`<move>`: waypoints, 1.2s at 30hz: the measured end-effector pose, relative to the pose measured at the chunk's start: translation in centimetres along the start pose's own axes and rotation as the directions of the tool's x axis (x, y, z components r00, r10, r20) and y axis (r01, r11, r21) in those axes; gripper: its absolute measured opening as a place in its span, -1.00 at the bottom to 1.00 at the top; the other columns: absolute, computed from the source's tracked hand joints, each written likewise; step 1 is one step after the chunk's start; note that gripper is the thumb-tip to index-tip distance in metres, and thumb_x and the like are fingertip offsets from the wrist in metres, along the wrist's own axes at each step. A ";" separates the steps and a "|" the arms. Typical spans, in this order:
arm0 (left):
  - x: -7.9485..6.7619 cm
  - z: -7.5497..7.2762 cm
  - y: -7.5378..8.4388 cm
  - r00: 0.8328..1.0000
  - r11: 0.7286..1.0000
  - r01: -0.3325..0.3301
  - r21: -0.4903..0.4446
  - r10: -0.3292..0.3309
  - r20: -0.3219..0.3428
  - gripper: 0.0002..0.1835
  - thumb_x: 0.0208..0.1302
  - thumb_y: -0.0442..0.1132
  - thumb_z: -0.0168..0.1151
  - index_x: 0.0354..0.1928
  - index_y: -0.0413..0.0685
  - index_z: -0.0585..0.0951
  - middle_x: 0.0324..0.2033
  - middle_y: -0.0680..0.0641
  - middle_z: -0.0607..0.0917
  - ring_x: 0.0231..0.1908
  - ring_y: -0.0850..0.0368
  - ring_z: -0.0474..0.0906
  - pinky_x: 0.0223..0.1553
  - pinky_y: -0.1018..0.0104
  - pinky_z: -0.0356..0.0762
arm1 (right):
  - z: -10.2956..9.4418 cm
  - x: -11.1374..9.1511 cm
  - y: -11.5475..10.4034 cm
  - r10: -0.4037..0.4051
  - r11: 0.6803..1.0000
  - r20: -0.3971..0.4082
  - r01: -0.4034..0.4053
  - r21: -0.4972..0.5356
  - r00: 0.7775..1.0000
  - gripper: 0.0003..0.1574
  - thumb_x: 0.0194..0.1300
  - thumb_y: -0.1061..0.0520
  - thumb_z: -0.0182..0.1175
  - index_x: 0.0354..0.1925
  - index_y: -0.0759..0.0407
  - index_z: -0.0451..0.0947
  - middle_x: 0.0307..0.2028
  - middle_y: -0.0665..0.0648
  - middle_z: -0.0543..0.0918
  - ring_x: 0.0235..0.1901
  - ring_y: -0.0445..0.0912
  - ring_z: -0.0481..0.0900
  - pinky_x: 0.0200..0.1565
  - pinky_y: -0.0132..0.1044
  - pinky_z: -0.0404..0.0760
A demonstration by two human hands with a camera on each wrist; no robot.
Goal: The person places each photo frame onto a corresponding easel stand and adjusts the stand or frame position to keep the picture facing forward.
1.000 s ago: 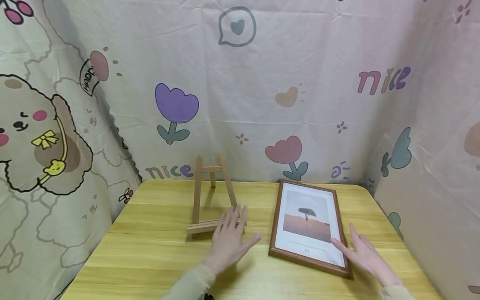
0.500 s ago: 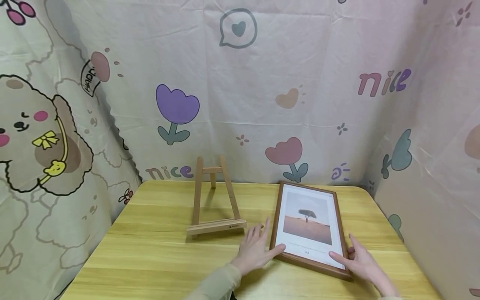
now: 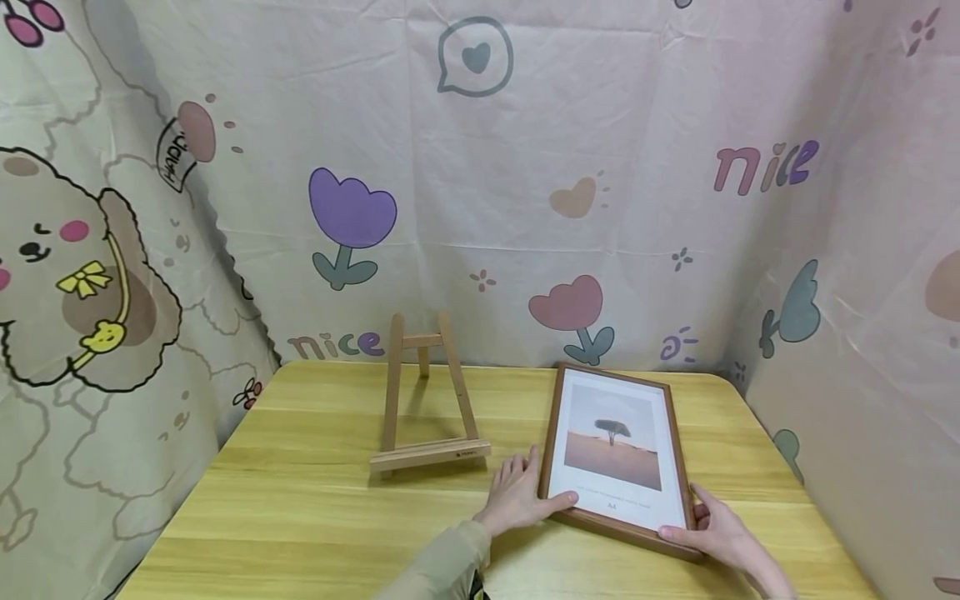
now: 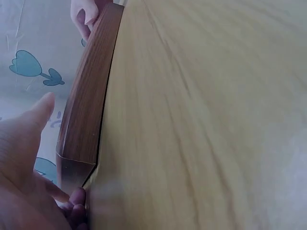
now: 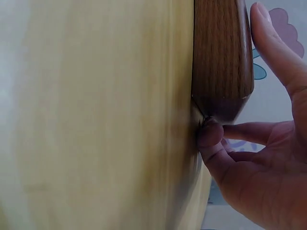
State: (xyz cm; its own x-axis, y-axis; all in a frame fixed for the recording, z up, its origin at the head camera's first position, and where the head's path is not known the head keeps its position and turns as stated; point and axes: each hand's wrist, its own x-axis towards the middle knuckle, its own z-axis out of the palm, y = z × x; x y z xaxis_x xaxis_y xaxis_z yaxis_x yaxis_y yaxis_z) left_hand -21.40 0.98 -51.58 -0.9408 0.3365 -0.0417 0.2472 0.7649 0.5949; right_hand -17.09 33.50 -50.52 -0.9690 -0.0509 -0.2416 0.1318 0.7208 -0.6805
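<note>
A brown-framed picture (image 3: 611, 462) of a tree lies flat at the right of the table, its near edge toward me. My left hand (image 3: 519, 498) is at its near left corner, thumb over the front and fingers against the side. At the near right corner my right hand (image 3: 723, 531) grips the frame, thumb on top. In the right wrist view, the curled fingertips (image 5: 211, 134) press in at the frame's lower edge (image 5: 223, 52). The left wrist view shows the frame's near side (image 4: 86, 100) resting along the table, the left fingers bent at its corner.
A small wooden easel (image 3: 431, 456) stands upright left of the picture, its ledge facing me. The wood-grain table (image 3: 300, 500) ends at a printed curtain (image 3: 480, 167) behind and on both sides.
My left hand has moved right from in front of the easel to the picture's near left corner. The right hand has slid slightly nearer me and closed in on the frame's near right corner.
</note>
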 end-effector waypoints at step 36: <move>0.6 0.8 -0.6 0.998 0.992 -0.042 -0.116 0.036 -0.049 0.17 -0.15 0.34 0.53 0.49 -0.05 0.32 0.17 -0.22 0.49 0.09 -0.09 0.30 0.08 0.05 0.28 | -0.3 -0.4 1.2 -0.152 0.982 0.108 0.138 0.126 0.983 0.24 0.22 0.03 0.44 0.44 0.69 -0.07 -0.17 0.18 0.53 -0.31 -0.23 0.34 -0.34 -0.45 0.36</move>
State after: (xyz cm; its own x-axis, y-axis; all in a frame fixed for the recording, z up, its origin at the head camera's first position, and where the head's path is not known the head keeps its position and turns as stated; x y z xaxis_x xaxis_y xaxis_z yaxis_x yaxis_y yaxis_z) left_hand -21.94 1.15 -52.56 -0.9414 0.3369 0.0189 0.2575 0.6810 0.6855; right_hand -16.63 34.56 -51.07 -0.9495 -0.2339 -0.2090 0.0224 0.6139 -0.7890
